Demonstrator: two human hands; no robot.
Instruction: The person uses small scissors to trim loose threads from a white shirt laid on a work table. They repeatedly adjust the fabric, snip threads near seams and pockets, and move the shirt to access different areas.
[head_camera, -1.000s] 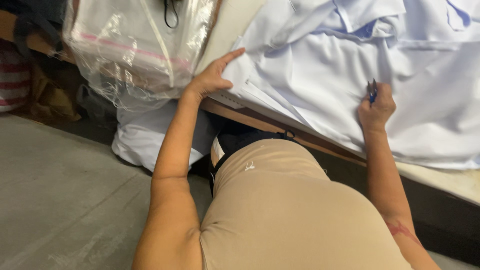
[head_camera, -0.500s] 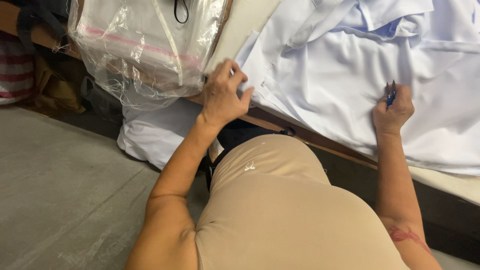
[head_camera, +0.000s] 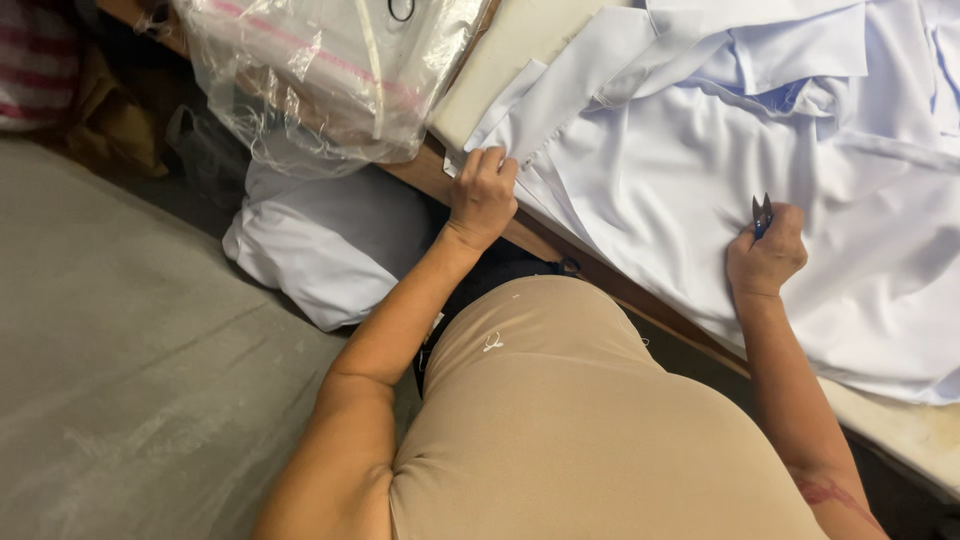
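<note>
A pale blue-white shirt (head_camera: 700, 170) lies spread over the table (head_camera: 900, 430). My left hand (head_camera: 482, 193) is closed on the shirt's edge near the table's front edge, pinching the fabric. My right hand (head_camera: 766, 252) rests on the shirt further right, fingers closed around a small pair of thread snips (head_camera: 761, 213) whose dark tips point up and away from me.
A clear plastic bag (head_camera: 320, 80) holding white cloth hangs over the table's left end. A bundle of white fabric (head_camera: 310, 250) lies on the grey floor (head_camera: 120, 380) below it. A padded cream board (head_camera: 510, 60) lies under the shirt.
My left hand went from lying flat with fingers spread on the shirt's edge to a closed grip on the fabric. My right hand with the snips stayed on the shirt.
</note>
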